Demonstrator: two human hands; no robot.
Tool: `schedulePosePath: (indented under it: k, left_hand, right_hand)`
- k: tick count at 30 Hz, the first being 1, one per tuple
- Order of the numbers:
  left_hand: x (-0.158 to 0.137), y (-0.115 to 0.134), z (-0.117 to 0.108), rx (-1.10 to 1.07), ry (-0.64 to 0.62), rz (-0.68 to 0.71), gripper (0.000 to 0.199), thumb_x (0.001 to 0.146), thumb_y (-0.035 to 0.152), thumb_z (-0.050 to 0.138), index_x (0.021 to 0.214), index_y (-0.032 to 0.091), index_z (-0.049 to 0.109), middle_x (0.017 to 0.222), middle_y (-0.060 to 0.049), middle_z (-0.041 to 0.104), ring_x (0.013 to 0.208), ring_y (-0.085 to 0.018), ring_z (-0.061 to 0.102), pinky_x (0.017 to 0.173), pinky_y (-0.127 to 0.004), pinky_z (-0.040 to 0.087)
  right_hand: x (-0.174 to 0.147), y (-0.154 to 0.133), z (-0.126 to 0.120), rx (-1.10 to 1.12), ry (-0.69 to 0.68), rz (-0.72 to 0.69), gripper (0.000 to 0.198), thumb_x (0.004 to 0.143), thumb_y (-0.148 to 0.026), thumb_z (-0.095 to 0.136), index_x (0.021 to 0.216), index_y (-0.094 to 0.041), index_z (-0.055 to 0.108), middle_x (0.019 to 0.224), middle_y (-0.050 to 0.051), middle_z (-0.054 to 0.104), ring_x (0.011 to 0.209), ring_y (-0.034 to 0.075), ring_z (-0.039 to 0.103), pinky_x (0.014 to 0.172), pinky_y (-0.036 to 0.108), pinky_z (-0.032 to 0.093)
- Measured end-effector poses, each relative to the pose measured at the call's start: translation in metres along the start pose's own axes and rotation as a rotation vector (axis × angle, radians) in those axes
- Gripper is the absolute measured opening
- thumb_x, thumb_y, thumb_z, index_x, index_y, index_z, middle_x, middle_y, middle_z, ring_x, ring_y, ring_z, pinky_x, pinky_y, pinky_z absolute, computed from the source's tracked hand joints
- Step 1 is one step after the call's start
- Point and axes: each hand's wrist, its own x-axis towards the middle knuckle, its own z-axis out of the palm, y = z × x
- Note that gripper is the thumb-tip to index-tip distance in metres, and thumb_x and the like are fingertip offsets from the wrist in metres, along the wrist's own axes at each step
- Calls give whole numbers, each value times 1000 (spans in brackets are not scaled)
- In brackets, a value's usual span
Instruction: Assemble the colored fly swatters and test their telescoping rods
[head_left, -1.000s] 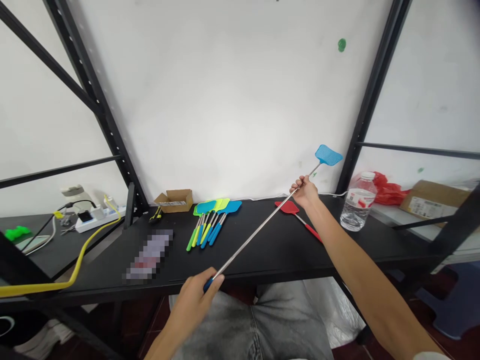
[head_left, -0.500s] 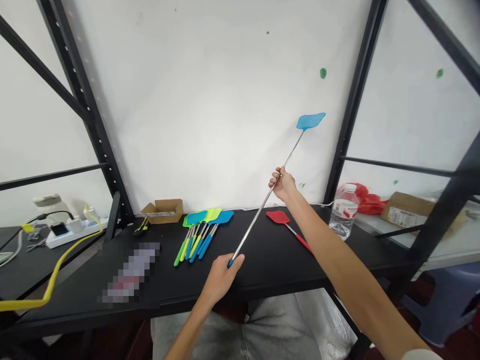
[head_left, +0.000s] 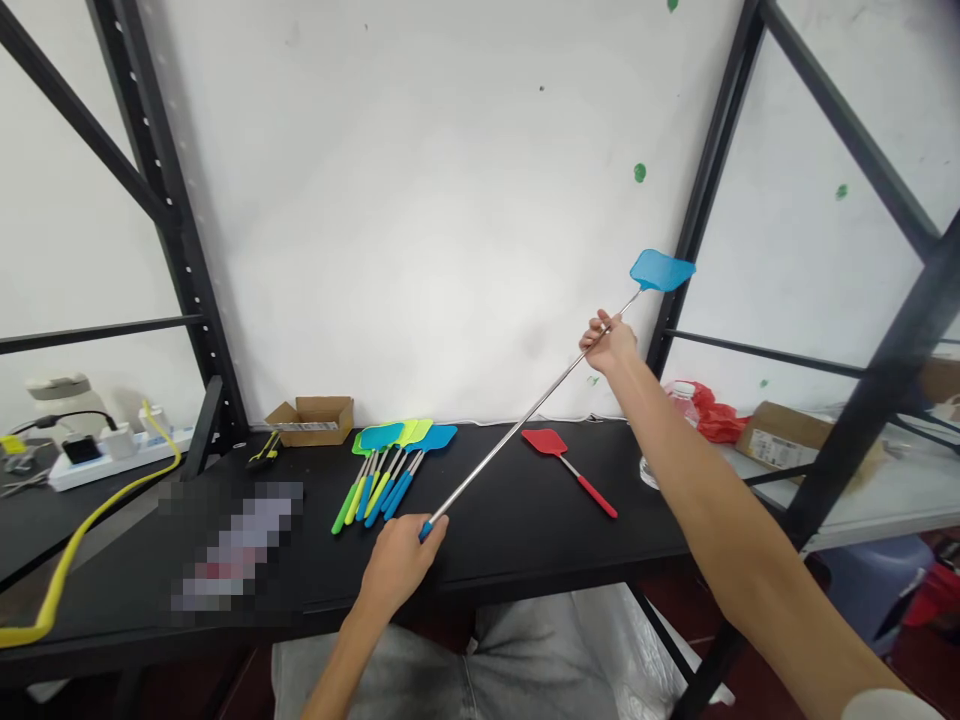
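Observation:
A blue fly swatter (head_left: 501, 443) with a long metal rod slants up to the right across the black table. Wrapped round its blue handle, my left hand (head_left: 399, 562) is closed near the table's front edge. My right hand (head_left: 611, 343) grips the rod further up, just below the blue flap. On the table beneath lies a red fly swatter (head_left: 581, 478), its rod short. To the left several green, yellow and blue fly swatters (head_left: 386, 470) lie side by side, handles toward me, flaps overlapping.
An open cardboard box (head_left: 315, 425) stands against the wall. A blurred-out item (head_left: 240, 550) lies front left. A power strip (head_left: 124, 460) and yellow cable (head_left: 82, 540) are at the far left. Behind my right arm stands a water bottle (head_left: 649, 472). Black metal posts (head_left: 709, 180) frame the table.
My right hand has slid outward to the upper right, close to the flap, and my left hand has moved left. The swatter leans lower; the camera view has shifted slightly right.

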Motion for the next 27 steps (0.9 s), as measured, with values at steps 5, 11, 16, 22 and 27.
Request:
schedulePosePath:
  k: [5,11,16,22,27]
  left_hand:
    - [0,-3,-1,19,-10,0,49,91,53,38,58,21,23,52,3,27,51,-12,26,52,-28,15]
    - [0,-2,1,27,2,-7,48,91,52,37,57,21,25,52,3,28,50,-12,27,53,-28,15]
    - [0,-3,0,32,3,4,47,92,50,37,57,21,27,52,3,33,50,-12,28,53,-28,15]
    - [1,-6,2,21,30,-12,46,92,51,36,58,21,28,52,3,33,50,-12,30,53,-27,16]
    - [2,-8,3,10,55,-26,47,92,52,37,57,21,30,52,3,34,51,-12,29,53,-27,16]
  right_hand:
    - [5,-27,-2,25,54,-96,37,102,-44,28,77,-23,45,48,-11,18,32,6,13,29,18,13]
    - [-1,-18,2,36,92,-159,39,102,-46,29,73,-22,38,50,-11,13,32,5,11,28,17,11]
    - [-13,3,3,34,61,-146,38,102,-46,28,73,-22,36,49,-12,13,32,5,10,28,16,12]
    - [-42,67,16,38,20,-72,37,103,-44,26,74,-23,36,50,-11,13,34,6,11,30,16,13]
    - [-63,108,22,21,-47,-67,36,101,-47,31,74,-23,35,50,-11,14,35,6,12,31,17,15]
